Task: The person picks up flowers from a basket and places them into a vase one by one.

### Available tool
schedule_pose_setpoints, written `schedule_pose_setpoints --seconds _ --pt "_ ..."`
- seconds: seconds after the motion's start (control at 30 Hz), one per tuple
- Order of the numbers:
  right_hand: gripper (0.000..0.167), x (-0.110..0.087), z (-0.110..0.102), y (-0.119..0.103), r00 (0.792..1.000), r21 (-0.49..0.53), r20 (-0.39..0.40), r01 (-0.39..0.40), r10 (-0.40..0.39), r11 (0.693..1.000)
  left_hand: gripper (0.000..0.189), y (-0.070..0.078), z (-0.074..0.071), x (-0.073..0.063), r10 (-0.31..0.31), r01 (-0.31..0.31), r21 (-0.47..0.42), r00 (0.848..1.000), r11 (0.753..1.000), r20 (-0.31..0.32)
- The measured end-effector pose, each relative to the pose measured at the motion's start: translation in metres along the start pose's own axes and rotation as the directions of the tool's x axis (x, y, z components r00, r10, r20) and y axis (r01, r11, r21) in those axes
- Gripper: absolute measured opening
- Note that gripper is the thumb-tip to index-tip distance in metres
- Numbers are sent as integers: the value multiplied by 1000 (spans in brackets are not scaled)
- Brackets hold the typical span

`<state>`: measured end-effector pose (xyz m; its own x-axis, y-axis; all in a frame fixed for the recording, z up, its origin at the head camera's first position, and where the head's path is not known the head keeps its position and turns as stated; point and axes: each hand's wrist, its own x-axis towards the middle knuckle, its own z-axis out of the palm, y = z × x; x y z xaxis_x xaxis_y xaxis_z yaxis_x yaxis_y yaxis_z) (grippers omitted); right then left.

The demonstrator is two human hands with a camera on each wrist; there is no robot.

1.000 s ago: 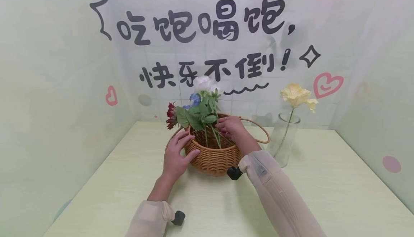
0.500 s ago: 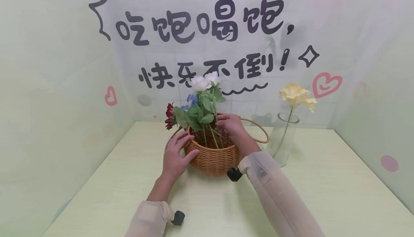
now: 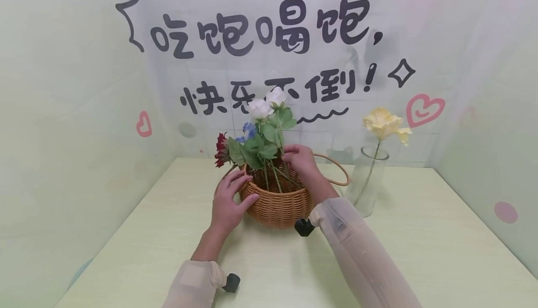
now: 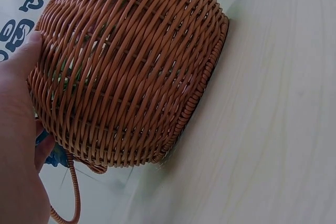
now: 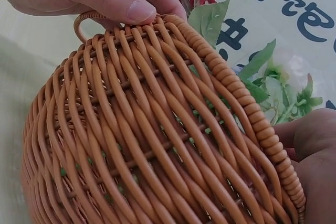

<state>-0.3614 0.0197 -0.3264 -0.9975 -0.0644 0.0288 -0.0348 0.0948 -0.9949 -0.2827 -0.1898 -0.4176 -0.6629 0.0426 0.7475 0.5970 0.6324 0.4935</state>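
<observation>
A brown wicker basket (image 3: 279, 209) stands upright on the table, with several flower stems inside it. My left hand (image 3: 227, 203) grips its left rim, thumb outside; the left wrist view shows the thumb along the woven wall (image 4: 131, 72). Over the basket's right side, my right hand (image 3: 303, 164) pinches the stem of a white rose (image 3: 276, 96), though its fingertips are partly behind leaves. Another white rose (image 3: 258, 108), a blue flower (image 3: 249, 131) and a dark red flower (image 3: 221, 150) lean left over the rim. Stem ends deep in the basket are hidden.
Right of the basket stands a clear glass vase (image 3: 367, 191) holding one yellow flower (image 3: 382, 123). The basket's loop handle (image 3: 342, 172) sticks out between them. Printed cloth walls (image 3: 470, 149) enclose the pale wooden table (image 3: 441, 252) at the back and sides.
The farther white rose has risen and shifted slightly right, now standing clear above the other one. My right hand has lifted slightly; my left hand has stayed on the rim.
</observation>
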Motion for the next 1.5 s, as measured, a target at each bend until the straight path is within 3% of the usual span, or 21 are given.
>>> schedule_pose_setpoints --seconds 0.43,0.63,1.5 --pt "25 0 1 -3 986 20 -118 120 -117 993 45 0 0 -1 -11 10 9 1000 1000 13" --pt "24 -1 -1 -4 978 74 -169 136 -122 988 45 0 0 0 -7 7 11 1000 1000 7" --pt "26 1 -4 -1 963 242 -215 212 -161 947 46 0 0 0 0 0 2 1000 1000 4"
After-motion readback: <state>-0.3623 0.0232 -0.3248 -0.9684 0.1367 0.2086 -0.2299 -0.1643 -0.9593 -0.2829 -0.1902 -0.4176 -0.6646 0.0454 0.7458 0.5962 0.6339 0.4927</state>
